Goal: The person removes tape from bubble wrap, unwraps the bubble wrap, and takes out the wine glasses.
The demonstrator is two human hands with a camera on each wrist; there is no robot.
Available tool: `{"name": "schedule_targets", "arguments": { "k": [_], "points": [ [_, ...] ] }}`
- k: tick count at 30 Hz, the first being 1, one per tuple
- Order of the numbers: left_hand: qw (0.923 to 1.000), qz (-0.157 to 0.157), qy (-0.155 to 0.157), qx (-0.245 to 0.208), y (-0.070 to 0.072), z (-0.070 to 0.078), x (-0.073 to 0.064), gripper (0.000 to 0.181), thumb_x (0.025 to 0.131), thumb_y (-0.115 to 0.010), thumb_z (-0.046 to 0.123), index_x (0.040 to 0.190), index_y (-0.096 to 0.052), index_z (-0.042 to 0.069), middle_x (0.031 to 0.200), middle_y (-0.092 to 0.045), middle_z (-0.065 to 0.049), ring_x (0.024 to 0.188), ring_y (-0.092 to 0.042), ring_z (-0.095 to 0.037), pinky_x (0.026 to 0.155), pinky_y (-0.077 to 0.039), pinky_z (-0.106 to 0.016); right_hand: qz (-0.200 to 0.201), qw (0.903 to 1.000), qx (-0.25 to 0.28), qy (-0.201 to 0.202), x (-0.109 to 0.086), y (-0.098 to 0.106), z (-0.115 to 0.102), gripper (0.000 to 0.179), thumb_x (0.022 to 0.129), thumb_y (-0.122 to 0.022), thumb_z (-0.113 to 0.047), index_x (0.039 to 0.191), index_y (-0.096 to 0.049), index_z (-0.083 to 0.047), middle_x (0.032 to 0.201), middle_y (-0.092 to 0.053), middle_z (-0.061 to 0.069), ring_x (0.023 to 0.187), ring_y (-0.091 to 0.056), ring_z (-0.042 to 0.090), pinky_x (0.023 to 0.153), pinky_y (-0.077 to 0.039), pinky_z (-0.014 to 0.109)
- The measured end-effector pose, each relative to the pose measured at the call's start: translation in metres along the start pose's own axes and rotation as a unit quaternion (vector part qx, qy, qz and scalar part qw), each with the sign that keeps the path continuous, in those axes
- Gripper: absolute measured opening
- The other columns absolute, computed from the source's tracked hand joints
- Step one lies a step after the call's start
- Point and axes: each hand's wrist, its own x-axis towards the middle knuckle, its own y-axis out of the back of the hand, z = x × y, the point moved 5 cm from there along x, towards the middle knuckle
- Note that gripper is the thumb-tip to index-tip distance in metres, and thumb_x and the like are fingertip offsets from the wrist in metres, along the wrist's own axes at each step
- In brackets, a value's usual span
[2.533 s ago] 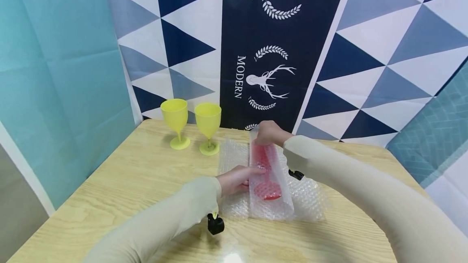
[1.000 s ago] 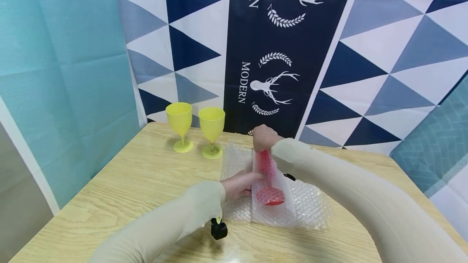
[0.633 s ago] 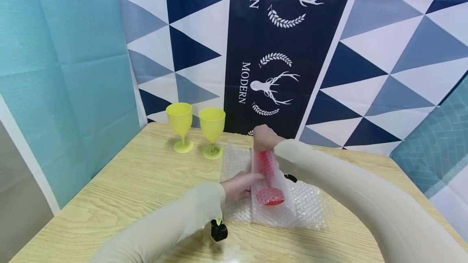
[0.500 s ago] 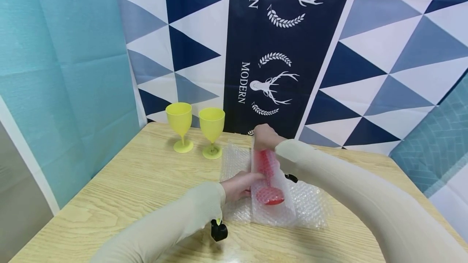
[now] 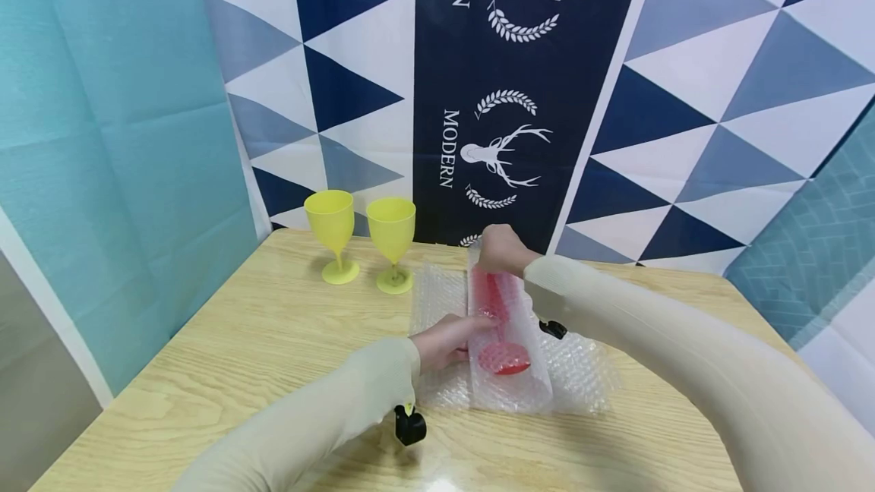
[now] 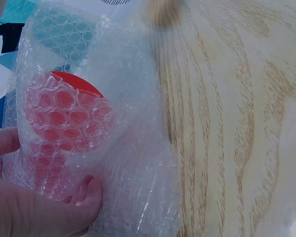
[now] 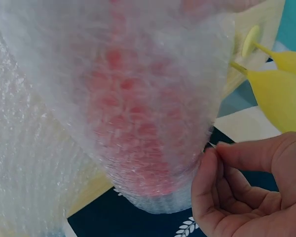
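Observation:
A red goblet (image 5: pixel 504 359) lies inside bubble wrap (image 5: pixel 581 374) on the table, its round base toward the near side. The plastic blurs its stem and bowl. My left hand (image 5: pixel 447 342) grips the wrapped goblet around the stem from the left, its thumb over the plastic. At the far end, my right hand (image 5: pixel 504 249) pinches the edge of the wrap between thumb and forefinger, as the right wrist view shows. In the left wrist view the red rim of the base (image 6: pixel 78 81) shows beside the hand, partly under bubbles.
Two yellow goblets (image 5: pixel 392 226) stand upright at the back left of the wooden table (image 5: pixel 273 340). A patterned cloth (image 5: pixel 506 97) hangs right behind the table's back edge. More bubble wrap lies flat on both sides of the red goblet.
My right hand has shifted slightly right with the wrap's edge, and more red shows below it. The left hand keeps its hold. The head view has moved a little.

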Motion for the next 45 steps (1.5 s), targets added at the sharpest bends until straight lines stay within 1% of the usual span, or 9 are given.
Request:
{"name": "schedule_targets", "arguments": {
  "k": [3, 11, 17, 21, 24, 30, 32, 39, 45],
  "points": [
    [1.0000, -0.001, -0.001, 0.001, 0.000, 0.000, 0.000, 0.060, 0.089, -0.063, 0.036, 0.133, -0.049, -0.001, 0.129, -0.058, -0.014, 0.120, -0.057, -0.026, 0.107, -0.045, -0.043, -0.004, 0.9998, 0.011, -0.016, -0.002, 0.000, 0.001, 0.036, 0.069, -0.058, -0.002, 0.051, -0.031, -0.017, 0.059, -0.030, -0.004, 0.056, -0.035, 0.015, 0.046, -0.032, 0.023],
    [1.0000, -0.003, -0.003, 0.002, -0.001, 0.001, 0.001, 0.059, 0.087, -0.065, 0.038, 0.130, -0.052, -0.001, 0.125, -0.062, -0.012, 0.115, -0.061, -0.022, 0.104, -0.047, -0.040, -0.011, 0.9980, 0.043, -0.044, -0.006, 0.001, 0.007, 0.034, 0.068, -0.056, -0.003, 0.050, -0.030, -0.018, 0.057, -0.029, -0.005, 0.052, -0.035, 0.013, 0.044, -0.031, 0.022],
    [0.9999, -0.003, 0.001, 0.011, -0.001, 0.003, -0.001, 0.060, 0.087, -0.065, 0.039, 0.129, -0.052, -0.001, 0.123, -0.062, -0.011, 0.112, -0.062, -0.020, 0.103, -0.048, -0.038, -0.006, 0.9988, 0.025, -0.042, -0.005, 0.005, 0.008, 0.038, 0.069, -0.060, -0.007, 0.051, -0.029, -0.018, 0.058, -0.029, -0.005, 0.053, -0.033, 0.013, 0.045, -0.030, 0.022],
    [0.9999, 0.002, 0.004, 0.013, -0.001, 0.002, 0.000, 0.061, 0.087, -0.064, 0.039, 0.132, -0.050, -0.001, 0.127, -0.060, -0.013, 0.116, -0.060, -0.024, 0.105, -0.046, -0.041, -0.005, 0.9985, 0.020, -0.051, -0.006, 0.008, 0.011, 0.029, 0.068, -0.055, -0.005, 0.054, -0.032, -0.016, 0.063, -0.033, -0.002, 0.057, -0.036, 0.015, 0.047, -0.033, 0.023],
    [0.9998, 0.002, 0.007, 0.017, -0.001, 0.001, 0.001, 0.062, 0.087, -0.064, 0.040, 0.133, -0.050, 0.000, 0.128, -0.060, -0.013, 0.116, -0.060, -0.024, 0.105, -0.047, -0.041, 0.000, 0.9976, 0.029, -0.063, -0.006, 0.010, 0.014, 0.026, 0.067, -0.056, -0.006, 0.056, -0.034, -0.015, 0.065, -0.036, -0.001, 0.061, -0.038, 0.016, 0.049, -0.035, 0.023],
    [0.9999, 0.005, 0.006, 0.014, -0.002, 0.000, 0.001, 0.060, 0.086, -0.066, 0.038, 0.131, -0.052, 0.000, 0.127, -0.061, -0.012, 0.115, -0.061, -0.023, 0.105, -0.047, -0.040, 0.005, 0.9980, 0.021, -0.059, -0.005, 0.017, 0.018, 0.029, 0.067, -0.051, -0.006, 0.050, -0.031, -0.018, 0.059, -0.031, -0.004, 0.060, -0.037, 0.016, 0.052, -0.035, 0.024],
    [0.9999, 0.004, 0.005, 0.013, -0.002, 0.000, 0.000, 0.061, 0.086, -0.066, 0.038, 0.132, -0.051, -0.001, 0.129, -0.060, -0.013, 0.117, -0.060, -0.024, 0.106, -0.046, -0.041, 0.006, 0.9984, 0.014, -0.054, -0.005, 0.019, 0.020, 0.031, 0.070, -0.049, -0.006, 0.049, -0.030, -0.018, 0.057, -0.028, -0.005, 0.058, -0.035, 0.015, 0.051, -0.034, 0.024],
    [0.9999, 0.003, 0.008, 0.009, -0.001, -0.002, 0.000, 0.062, 0.087, -0.065, 0.038, 0.132, -0.050, -0.001, 0.130, -0.059, -0.013, 0.120, -0.058, -0.025, 0.108, -0.044, -0.041, 0.009, 0.9965, 0.044, -0.070, -0.010, 0.019, 0.032, 0.030, 0.071, -0.048, -0.007, 0.048, -0.031, -0.018, 0.053, -0.027, -0.006, 0.055, -0.031, 0.014, 0.049, -0.030, 0.024],
    [1.0000, -0.008, -0.001, -0.003, -0.001, -0.002, -0.002, 0.056, 0.088, -0.064, 0.036, 0.130, -0.052, 0.000, 0.130, -0.061, -0.012, 0.121, -0.058, -0.026, 0.110, -0.042, -0.042, 0.027, 0.9987, 0.013, -0.041, -0.021, 0.023, 0.049, 0.031, 0.068, -0.043, -0.006, 0.045, -0.028, -0.019, 0.049, -0.022, -0.008, 0.052, -0.025, 0.012, 0.048, -0.025, 0.024]
  ]
}}
